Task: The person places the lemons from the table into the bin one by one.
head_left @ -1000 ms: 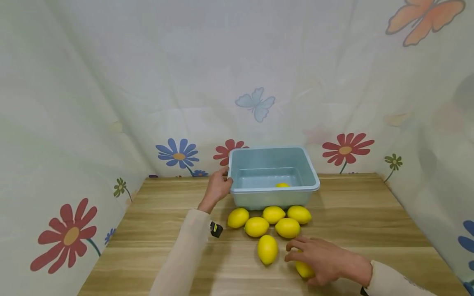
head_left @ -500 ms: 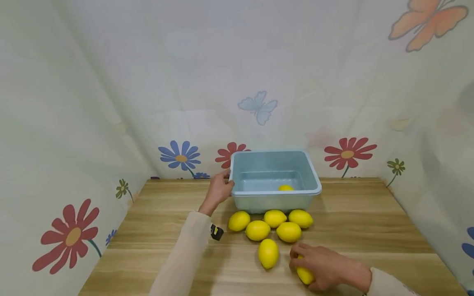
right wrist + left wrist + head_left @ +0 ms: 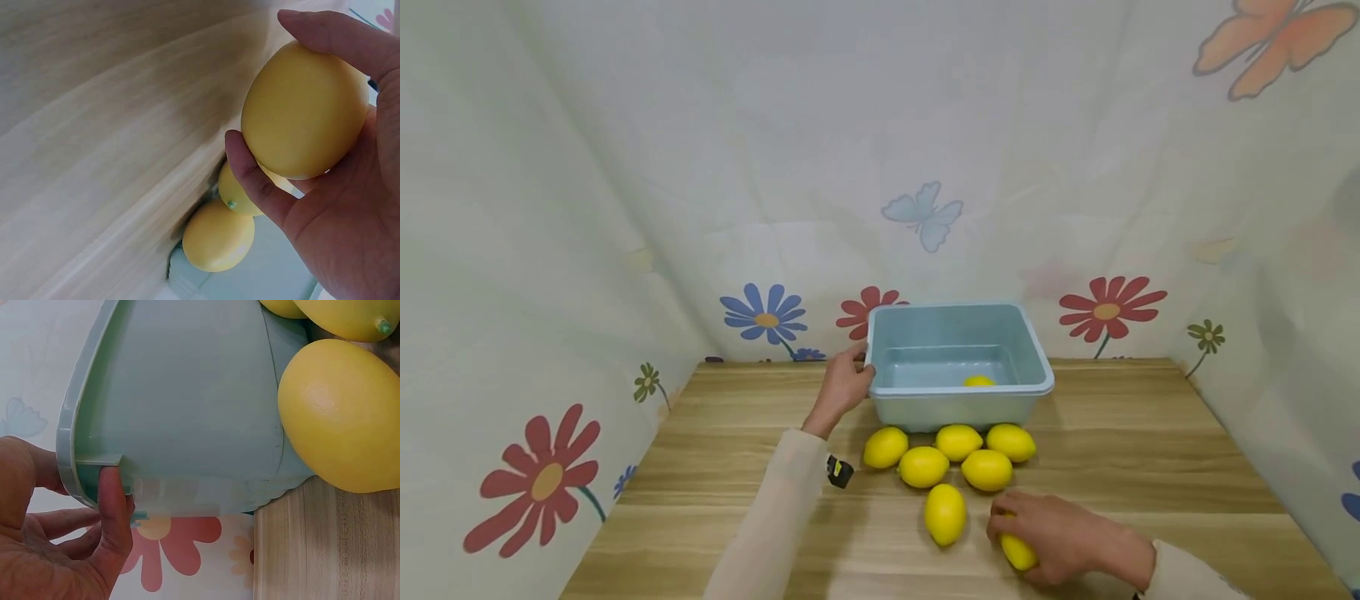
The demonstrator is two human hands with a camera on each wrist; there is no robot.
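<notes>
My left hand (image 3: 841,385) pinches the left rim of a light blue plastic basin (image 3: 955,410), thumb and fingers on either side of the edge in the left wrist view. One lemon (image 3: 980,381) shows inside the basin. At the lower right, my right hand (image 3: 1060,537) grips a lemon (image 3: 306,112) with fingers and thumb curled about its sides; in the head view much of this fruit is hidden under the hand. Just left of it lies a single lemon (image 3: 945,515). Several more lemons (image 3: 923,467) sit close together against the basin's front.
The wooden tabletop (image 3: 722,517) carries everything. Behind it and at both sides hangs a pale curtain (image 3: 820,150) printed with flowers and butterflies. A small black device (image 3: 839,472) sits at the left wrist.
My right hand has closed its fingers round the lemon, which stays at about the same spot on the table. The left hand keeps its hold on the basin rim. The head view has shifted slightly.
</notes>
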